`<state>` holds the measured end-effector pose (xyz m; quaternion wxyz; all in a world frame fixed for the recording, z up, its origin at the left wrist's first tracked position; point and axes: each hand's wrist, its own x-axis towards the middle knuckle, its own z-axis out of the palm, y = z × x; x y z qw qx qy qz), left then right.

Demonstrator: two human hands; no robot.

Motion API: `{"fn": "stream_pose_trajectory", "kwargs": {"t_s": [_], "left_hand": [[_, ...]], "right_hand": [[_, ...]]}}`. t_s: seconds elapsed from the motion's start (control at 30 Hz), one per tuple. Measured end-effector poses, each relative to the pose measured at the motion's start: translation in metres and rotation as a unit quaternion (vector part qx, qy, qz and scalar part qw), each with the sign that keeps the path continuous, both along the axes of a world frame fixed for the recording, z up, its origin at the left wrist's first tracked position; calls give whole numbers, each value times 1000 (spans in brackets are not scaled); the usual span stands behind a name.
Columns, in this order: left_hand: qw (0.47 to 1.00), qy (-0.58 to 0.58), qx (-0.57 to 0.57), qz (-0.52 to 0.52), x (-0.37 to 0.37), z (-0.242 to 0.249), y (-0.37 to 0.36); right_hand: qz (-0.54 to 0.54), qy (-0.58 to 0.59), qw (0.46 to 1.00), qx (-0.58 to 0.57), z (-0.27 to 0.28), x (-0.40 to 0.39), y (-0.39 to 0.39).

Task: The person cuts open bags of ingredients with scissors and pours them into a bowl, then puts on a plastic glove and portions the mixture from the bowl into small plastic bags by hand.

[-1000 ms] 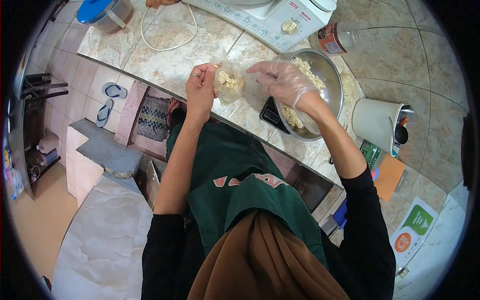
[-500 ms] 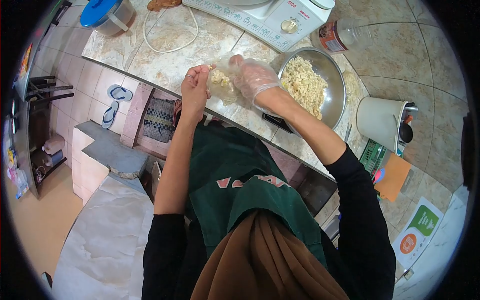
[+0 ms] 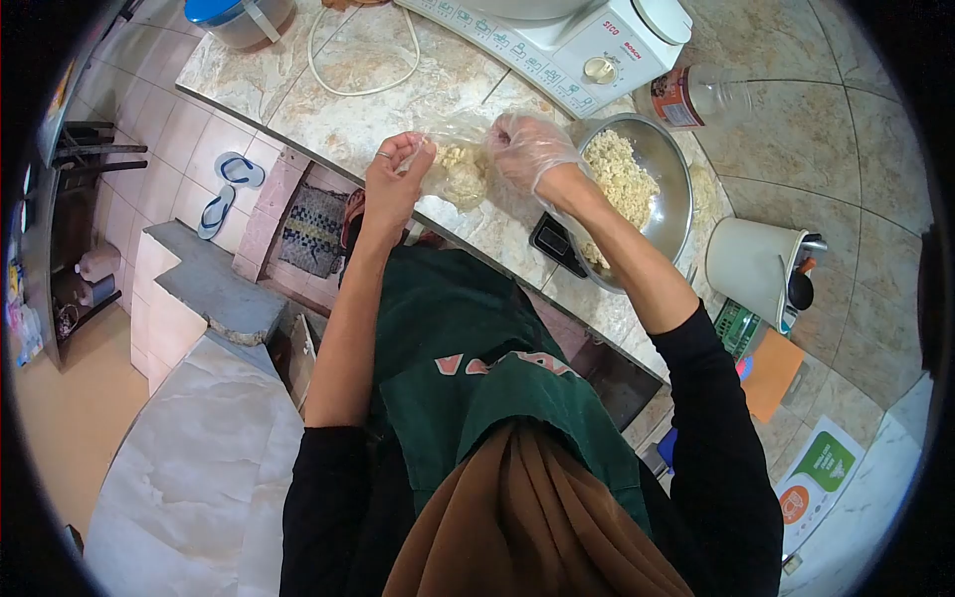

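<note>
Holding a clear plastic bag [image 3: 460, 169] between both hands, the person stands at the stone counter [image 3: 328, 109]. The left hand [image 3: 391, 184], bare and with a ring, pinches the left edge of the bag with closed fingers. The right hand [image 3: 532, 149], in a thin transparent glove, grips the right edge of the bag. Inside the bag sits a lump of pale crumbly food, and the bag hangs just above the counter edge. Just beside the right hand is a metal bowl [image 3: 668, 194] with more of the same crumbly food. The bowl rests on a black scale [image 3: 553, 242]. Behind the bowl stand a white kitchen machine [image 3: 567, 45] and a jar [image 3: 686, 99]. A white cable [image 3: 363, 70] lies on the counter.
</note>
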<state>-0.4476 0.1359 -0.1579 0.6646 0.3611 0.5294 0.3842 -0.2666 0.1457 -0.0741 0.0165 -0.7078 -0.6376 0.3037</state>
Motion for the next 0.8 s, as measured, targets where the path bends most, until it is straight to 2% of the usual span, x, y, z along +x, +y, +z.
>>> {"fn": "stream_pose_trajectory", "kwargs": {"t_s": [0.13,0.23,0.43,0.67,0.8], "left_hand": [[999,38,23,21,-1,-12,-1],[999,34,16,8,-3,-17,1],[1000,24,-9,5,-7,-16,0],[999,37,-5,19,-12,-18,0],[994,88,54,39,-12,-10,0]], "right_hand": [[-10,0,1000,7,-1,-5,2],[11,37,992,117,-9,-5,-3],[0,-40,993,-108,10,-25,4],[-33,17,997,-70,-27,-24,0],[-36,43,998,-30,2,-10,0]]}}
